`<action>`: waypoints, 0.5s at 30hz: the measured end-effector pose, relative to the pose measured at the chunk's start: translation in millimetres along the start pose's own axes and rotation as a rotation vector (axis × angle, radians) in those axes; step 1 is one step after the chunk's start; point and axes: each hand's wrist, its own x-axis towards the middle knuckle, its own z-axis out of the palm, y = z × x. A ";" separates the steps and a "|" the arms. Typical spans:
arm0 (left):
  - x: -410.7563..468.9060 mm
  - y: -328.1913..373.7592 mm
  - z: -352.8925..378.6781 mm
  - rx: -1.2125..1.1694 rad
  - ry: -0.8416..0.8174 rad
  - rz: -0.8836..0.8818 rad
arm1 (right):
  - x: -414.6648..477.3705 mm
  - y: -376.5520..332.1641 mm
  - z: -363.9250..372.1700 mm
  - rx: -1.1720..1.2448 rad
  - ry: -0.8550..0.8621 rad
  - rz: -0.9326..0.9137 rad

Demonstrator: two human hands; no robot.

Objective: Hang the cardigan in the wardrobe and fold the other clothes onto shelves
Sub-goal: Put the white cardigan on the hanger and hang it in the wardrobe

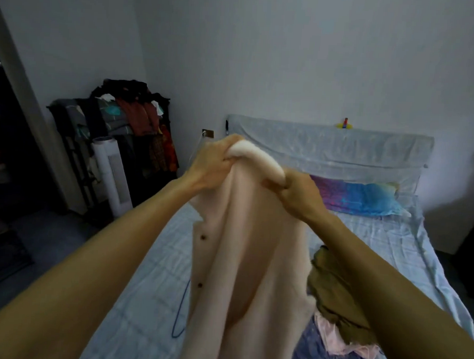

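Observation:
A pale pink cardigan (250, 262) with dark buttons down its left edge hangs in front of me over the bed. My left hand (214, 161) grips its top edge at the left, and my right hand (298, 195) grips the top edge at the right, fingers curled round the bunched cloth. Behind the cardigan on the bed lie an olive garment (334, 294), a light pink garment (337, 341) and a dark blue one (314, 356), partly hidden. The dark wardrobe opening (3, 167) shows at the far left.
The bed (147, 298) has a light blue sheet, a colourful pillow (361, 198) and a covered headboard (328, 148). A blue cable (180, 313) lies on the sheet. A dark rack (123, 135) piled with clothes stands in the left corner beside a white tower fan (112, 175).

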 end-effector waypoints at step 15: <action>-154.4 -195.6 75.2 -0.302 -0.470 -0.491 | -29.8 27.2 188.3 -0.100 -0.824 0.152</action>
